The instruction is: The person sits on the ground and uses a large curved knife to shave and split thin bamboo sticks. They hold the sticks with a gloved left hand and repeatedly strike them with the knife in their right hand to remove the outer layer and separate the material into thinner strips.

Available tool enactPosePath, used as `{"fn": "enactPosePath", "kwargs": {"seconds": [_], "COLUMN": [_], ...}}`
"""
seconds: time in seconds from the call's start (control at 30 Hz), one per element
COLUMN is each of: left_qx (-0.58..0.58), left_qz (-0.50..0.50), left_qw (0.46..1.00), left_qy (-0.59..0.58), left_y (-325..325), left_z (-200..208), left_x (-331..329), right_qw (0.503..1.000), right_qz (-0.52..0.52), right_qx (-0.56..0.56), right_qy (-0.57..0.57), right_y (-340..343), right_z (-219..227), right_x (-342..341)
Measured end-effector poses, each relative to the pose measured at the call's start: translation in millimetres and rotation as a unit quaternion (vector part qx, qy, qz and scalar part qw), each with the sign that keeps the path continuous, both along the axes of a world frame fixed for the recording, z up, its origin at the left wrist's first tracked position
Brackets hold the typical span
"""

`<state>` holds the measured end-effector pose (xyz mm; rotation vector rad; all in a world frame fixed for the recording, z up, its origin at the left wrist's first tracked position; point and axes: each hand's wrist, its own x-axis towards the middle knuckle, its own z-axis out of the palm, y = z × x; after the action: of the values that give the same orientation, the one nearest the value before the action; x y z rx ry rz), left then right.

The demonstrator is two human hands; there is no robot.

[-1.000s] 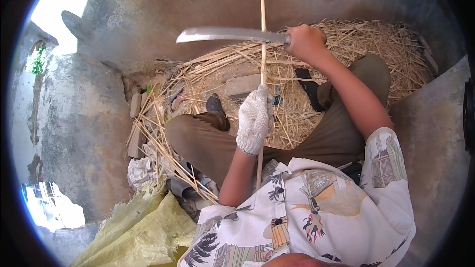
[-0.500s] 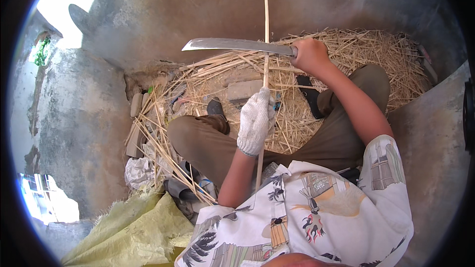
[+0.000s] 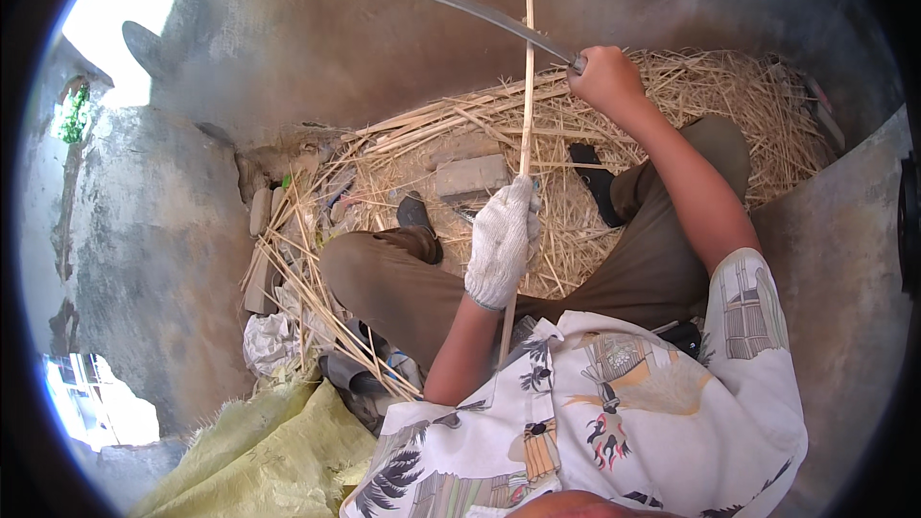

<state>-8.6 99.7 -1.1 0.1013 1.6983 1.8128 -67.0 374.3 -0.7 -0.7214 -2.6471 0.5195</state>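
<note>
My left hand [image 3: 501, 242], in a white knitted glove, is closed around a long pale strip of split wood or bamboo [image 3: 528, 125]. The strip stands out ahead of the glove, and its lower end runs back toward my shirt. Bare and closed, my right hand [image 3: 606, 79] grips the handle of a long curved machete [image 3: 470, 8]. Its blade points left and crosses the strip near the far end. Whether the edge touches the strip I cannot tell.
Shavings [image 3: 700, 96] cover the ground between my legs and along the far wall. A grey brick [image 3: 472, 176] lies ahead of my left hand. Thin strips [image 3: 326, 317] lean at my left knee, beside a yellowish woven sack [image 3: 278, 451]. Concrete walls [image 3: 163, 230] stand close around.
The machete has moved farther away along the strip, and its tip has swung up. My right hand has risen slightly. My left hand still grips the strip, which has shifted a little right.
</note>
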Motion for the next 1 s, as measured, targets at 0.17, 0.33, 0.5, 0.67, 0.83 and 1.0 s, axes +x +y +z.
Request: {"fn": "enactPosePath", "kwargs": {"seconds": [0.17,0.33,0.5,0.67,0.83,1.0], "left_qx": [-0.003,-0.005,0.033,0.046,0.046,0.072], "left_qz": [0.015,-0.008,-0.028,-0.005,-0.036,-0.102], "left_qw": [0.999,0.999,0.999,0.999,0.996,0.986], "left_qy": [0.033,-0.038,-0.033,0.013,-0.071,-0.113], "left_y": [-7,-5,-2,-11,-13,-10], "left_z": [-9,1,8,-4,2,9], "left_x": [-7,2,7,-5,2,10], "right_qw": [0.973,0.987,0.996,0.971,0.972,0.966], "right_qz": [0.167,0.101,-0.029,0.188,0.159,-0.153], "right_qx": [0.155,0.127,-0.073,0.098,0.147,-0.178], "right_qy": [0.02,-0.015,0.046,0.109,0.091,0.112], "right_y": [-23,8,19,-6,12,57], "right_z": [-22,-18,-10,-32,-20,-23], "right_x": [26,3,-3,13,3,-16]}}
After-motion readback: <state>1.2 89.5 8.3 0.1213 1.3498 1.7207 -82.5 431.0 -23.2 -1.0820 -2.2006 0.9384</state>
